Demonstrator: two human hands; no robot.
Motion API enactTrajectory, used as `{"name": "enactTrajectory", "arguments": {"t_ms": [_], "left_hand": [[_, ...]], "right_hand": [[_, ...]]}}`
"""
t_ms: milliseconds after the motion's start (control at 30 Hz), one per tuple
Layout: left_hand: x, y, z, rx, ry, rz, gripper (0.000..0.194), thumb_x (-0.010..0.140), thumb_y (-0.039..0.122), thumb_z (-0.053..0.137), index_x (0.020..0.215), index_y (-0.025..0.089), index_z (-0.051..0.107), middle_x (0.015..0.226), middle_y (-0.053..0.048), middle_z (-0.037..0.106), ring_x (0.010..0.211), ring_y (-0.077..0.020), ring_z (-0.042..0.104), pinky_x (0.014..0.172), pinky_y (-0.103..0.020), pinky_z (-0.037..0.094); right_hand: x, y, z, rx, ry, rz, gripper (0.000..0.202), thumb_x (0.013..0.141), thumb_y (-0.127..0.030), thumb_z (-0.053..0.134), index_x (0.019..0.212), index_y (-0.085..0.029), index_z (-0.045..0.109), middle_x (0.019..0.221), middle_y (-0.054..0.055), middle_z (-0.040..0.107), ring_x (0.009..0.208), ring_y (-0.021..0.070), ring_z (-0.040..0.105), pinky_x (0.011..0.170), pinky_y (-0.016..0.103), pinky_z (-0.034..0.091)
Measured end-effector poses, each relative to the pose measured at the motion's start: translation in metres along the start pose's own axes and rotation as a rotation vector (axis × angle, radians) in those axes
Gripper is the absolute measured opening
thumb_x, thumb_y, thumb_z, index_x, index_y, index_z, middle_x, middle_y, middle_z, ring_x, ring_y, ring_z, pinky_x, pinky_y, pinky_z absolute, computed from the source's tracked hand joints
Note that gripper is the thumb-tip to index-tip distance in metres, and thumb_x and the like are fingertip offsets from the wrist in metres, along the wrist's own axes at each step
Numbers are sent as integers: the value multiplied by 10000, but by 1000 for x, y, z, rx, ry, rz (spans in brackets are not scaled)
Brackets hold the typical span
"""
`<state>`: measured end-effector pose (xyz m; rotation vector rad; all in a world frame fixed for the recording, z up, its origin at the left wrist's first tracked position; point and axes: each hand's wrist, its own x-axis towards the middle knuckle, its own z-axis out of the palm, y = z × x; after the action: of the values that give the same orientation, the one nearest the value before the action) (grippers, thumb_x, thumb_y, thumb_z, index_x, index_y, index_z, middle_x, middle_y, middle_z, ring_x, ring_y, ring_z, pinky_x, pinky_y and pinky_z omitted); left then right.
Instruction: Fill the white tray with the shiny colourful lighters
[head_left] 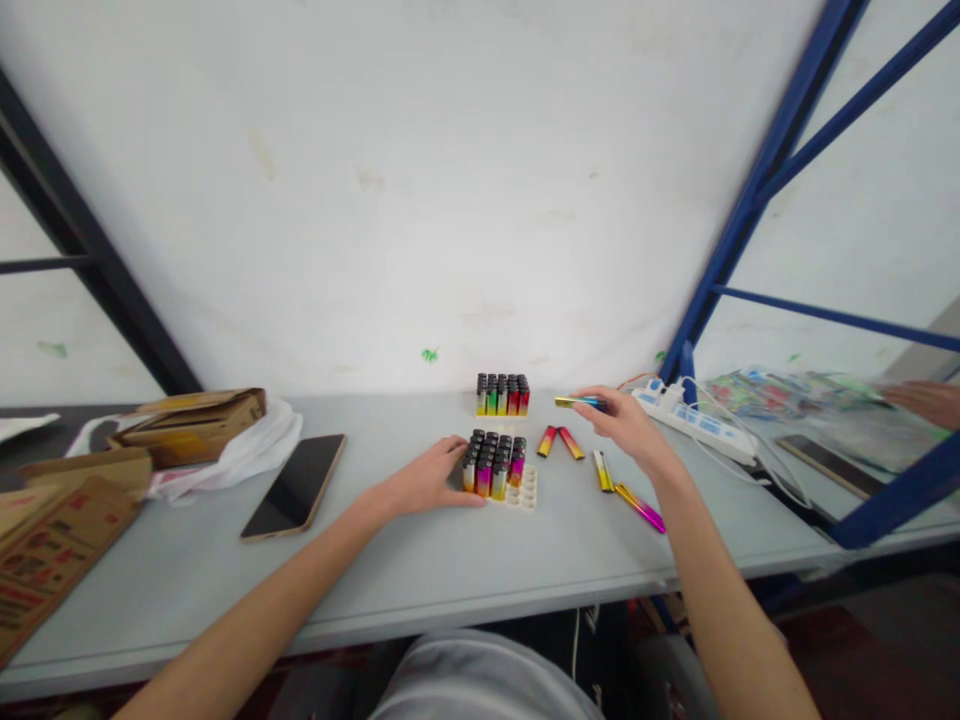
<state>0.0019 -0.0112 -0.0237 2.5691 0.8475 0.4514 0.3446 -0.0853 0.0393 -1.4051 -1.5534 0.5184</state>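
My right hand (622, 425) pinches a gold and blue lighter (570, 401) and holds it lengthwise above the table, right of the trays. My left hand (431, 478) grips the left side of a white tray (529, 490), thumb along its front and fingers behind. Several upright lighters (484, 478) with black tops and shiny coloured bodies fill the tray's left part, while holes show at its right. Loose lighters lie to the right: two red-and-yellow ones (571, 443), a gold-and-white one (603, 471) and a gold-and-magenta one (641, 508).
Behind the tray stands a second block of lighters (502, 395). A phone (296, 487), cardboard boxes (202, 425) and a white plastic bag (262, 440) lie at left. A power strip (697, 425) with cables sits right, near a blue frame post (739, 220). Another person's hand (926, 402) is at far right.
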Motion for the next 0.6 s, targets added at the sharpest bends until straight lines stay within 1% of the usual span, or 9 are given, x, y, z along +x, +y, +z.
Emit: {"name": "enactTrajectory", "arguments": {"t_ms": [67,133,200,267,333,400,433,533,600], "left_hand": [[0,0,0,12,-8,2,829,754,717,775,1358,177,599,1410,-176,583,1333,-373,553,1195,-475,421],[0,0,0,19,-6,8,823,762,727,763,1358,184,595,1406,-169,582,1330,-368,555,1189,-473,427],[0,-1,1,23,0,12,828,763,738,756,1358,187,593,1406,-165,582,1329,-365,556,1187,-473,428],[0,-2,1,25,6,11,845,751,751,758,1356,185,595,1412,-166,582,1333,-369,553,1186,-470,429],[0,-2,1,23,10,9,858,740,756,764,1356,183,598,1412,-168,586,1332,-375,554,1184,-469,432],[-1,-1,1,15,14,14,851,747,744,768,1365,183,595,1414,-168,588,1331,-376,556,1182,-474,433],[-1,-1,1,10,14,16,843,754,731,770,1369,182,592,1416,-168,587,1330,-375,556,1183,-478,431],[-1,2,0,-5,6,4,833,759,689,791,1371,160,592,1427,-178,580,1339,-375,551,1198,-483,413],[-1,3,0,-9,1,-9,836,753,675,801,1366,145,596,1425,-183,578,1345,-377,547,1204,-472,407]], "right_hand": [[-1,-9,14,168,6,26,499,798,-658,726,865,-165,698,634,-27,518,603,132,455,578,265,385],[-2,-15,29,329,20,67,523,811,-699,693,758,-185,615,656,-17,525,637,140,504,624,268,439],[-4,-19,42,449,-17,107,540,837,-732,643,797,-195,596,741,9,587,698,157,575,671,277,492],[-6,-22,52,512,-116,116,533,875,-726,603,882,-193,611,856,42,650,769,172,632,720,290,526],[-9,-25,59,551,-208,91,505,907,-695,590,965,-194,614,904,47,664,782,166,646,736,293,530],[-10,-28,65,601,-235,71,486,897,-676,625,1017,-205,598,813,-4,608,678,129,590,664,267,501],[-10,-29,68,626,-228,76,493,876,-679,652,1018,-211,586,739,-42,540,601,105,522,603,245,462],[-8,-26,79,643,-160,153,551,808,-746,679,907,-223,533,618,-111,310,469,62,264,454,200,269],[-7,-21,87,577,-110,195,576,812,-783,634,809,-232,467,594,-112,267,460,65,204,427,206,189]]}}
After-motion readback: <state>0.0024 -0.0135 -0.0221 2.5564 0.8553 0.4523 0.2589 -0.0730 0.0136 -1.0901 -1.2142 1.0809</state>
